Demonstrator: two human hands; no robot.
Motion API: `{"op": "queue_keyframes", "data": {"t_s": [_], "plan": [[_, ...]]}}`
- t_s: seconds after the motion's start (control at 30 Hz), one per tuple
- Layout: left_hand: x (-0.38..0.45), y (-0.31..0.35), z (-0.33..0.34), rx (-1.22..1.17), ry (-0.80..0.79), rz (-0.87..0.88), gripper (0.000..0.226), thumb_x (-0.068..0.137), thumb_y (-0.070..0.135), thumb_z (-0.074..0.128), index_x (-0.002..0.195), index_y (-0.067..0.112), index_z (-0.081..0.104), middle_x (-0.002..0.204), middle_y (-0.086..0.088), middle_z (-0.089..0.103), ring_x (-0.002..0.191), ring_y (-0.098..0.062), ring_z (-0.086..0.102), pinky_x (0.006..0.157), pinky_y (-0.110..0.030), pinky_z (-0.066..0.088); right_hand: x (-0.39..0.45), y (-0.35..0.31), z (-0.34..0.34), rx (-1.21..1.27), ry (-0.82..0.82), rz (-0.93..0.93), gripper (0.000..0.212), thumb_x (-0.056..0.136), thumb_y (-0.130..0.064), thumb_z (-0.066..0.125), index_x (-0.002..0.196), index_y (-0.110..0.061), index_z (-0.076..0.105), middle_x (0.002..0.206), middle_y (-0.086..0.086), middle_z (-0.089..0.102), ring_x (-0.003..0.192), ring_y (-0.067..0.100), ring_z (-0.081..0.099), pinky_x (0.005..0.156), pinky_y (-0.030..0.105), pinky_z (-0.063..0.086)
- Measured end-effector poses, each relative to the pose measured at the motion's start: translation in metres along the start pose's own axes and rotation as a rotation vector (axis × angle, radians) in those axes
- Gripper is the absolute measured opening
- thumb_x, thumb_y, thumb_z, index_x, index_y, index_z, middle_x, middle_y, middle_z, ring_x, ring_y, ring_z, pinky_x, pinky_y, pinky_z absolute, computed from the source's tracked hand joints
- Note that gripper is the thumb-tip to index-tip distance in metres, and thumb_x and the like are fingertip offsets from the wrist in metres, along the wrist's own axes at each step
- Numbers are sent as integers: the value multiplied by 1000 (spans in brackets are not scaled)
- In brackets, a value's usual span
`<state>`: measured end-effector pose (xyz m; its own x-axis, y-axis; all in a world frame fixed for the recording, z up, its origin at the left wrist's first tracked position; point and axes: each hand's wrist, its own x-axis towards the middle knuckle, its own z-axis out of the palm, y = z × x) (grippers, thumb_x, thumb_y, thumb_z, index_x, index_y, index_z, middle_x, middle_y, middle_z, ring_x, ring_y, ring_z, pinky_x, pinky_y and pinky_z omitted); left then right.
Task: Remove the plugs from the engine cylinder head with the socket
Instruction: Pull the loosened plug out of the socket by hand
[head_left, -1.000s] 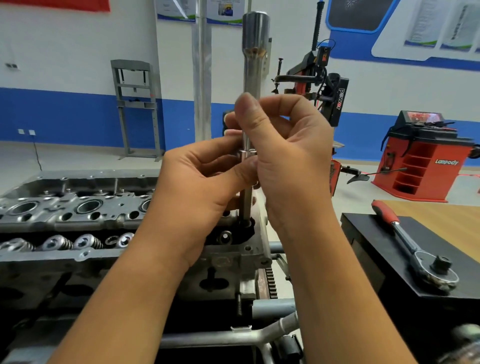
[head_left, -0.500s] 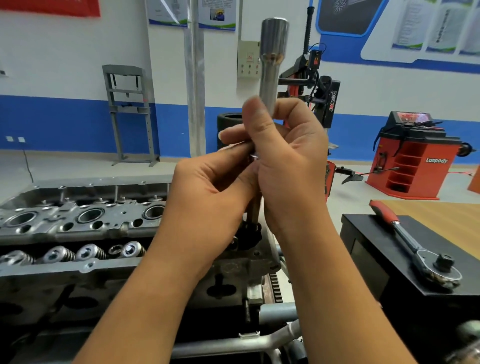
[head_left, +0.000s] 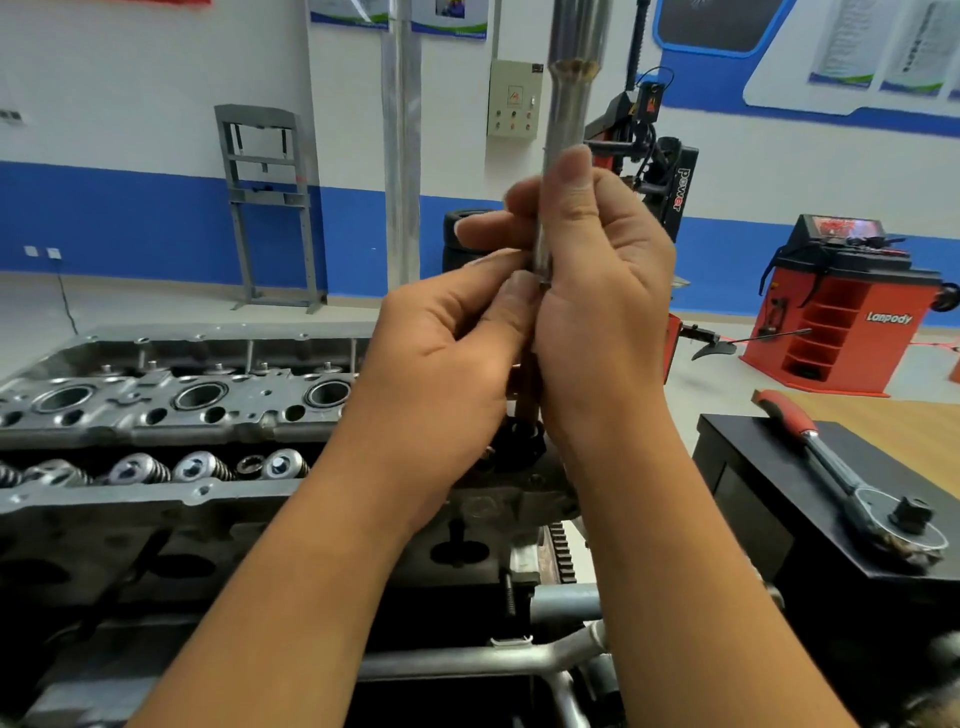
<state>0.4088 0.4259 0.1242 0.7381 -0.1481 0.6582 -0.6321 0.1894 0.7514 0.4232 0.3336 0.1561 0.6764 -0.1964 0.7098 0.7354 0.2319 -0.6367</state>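
Where both hands meet, the long polished steel plug socket (head_left: 563, 171) stands upright over the grey cast-aluminium cylinder head (head_left: 171, 410). Right hand (head_left: 597, 291) fingers wrap its shank; left hand (head_left: 447, 364) pinches lower. Rigid, heavy, slick; grip mid-shank. Plug probably inside, unseen.

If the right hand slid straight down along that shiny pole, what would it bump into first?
Probably the black ring around the hole where the long socket enters the cylinder head. It sits directly beneath the right hand, though exact depth is unclear.
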Motion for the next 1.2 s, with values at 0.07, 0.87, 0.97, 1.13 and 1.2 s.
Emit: {"op": "queue_keyframes", "data": {"t_s": [0.07,0.87,0.97,1.13,1.2], "plan": [[0,0,0,-3,-22,-19,28,108,14,51,125,22,72,112,-2,79,109,-21,75,90,-46,63,1,-2,-2,-3,20,10,39,110,-28,48,85,-4,65,88,29,72,76,25,74,75,46,61],[-1,0,0,-70,-7,-33,26,105,15,54,121,20,74,107,-1,80,99,-19,77,78,-35,64,-1,-7,1,-36,48,26,41,109,-37,48,84,-9,63,70,13,70,66,24,71,67,46,61],[-1,1,0,-22,23,-8,24,102,14,60,119,22,74,104,0,81,96,-18,78,77,-34,64,1,-9,-3,-32,38,57,42,108,-40,50,85,-9,66,74,13,73,64,21,71,63,36,61],[-1,-1,0,4,74,51,23,93,13,71,113,24,76,104,2,81,99,-17,78,83,-32,64,-3,-7,-2,-22,47,14,28,102,-36,62,88,-12,56,74,12,73,62,26,69,68,50,61],[-1,0,-1,-24,1,14,26,100,12,63,122,22,73,111,1,80,105,-18,77,85,-35,64,-2,-8,-3,-4,42,13,31,105,-35,58,85,-11,57,71,13,71,65,27,69,70,48,60]]}}
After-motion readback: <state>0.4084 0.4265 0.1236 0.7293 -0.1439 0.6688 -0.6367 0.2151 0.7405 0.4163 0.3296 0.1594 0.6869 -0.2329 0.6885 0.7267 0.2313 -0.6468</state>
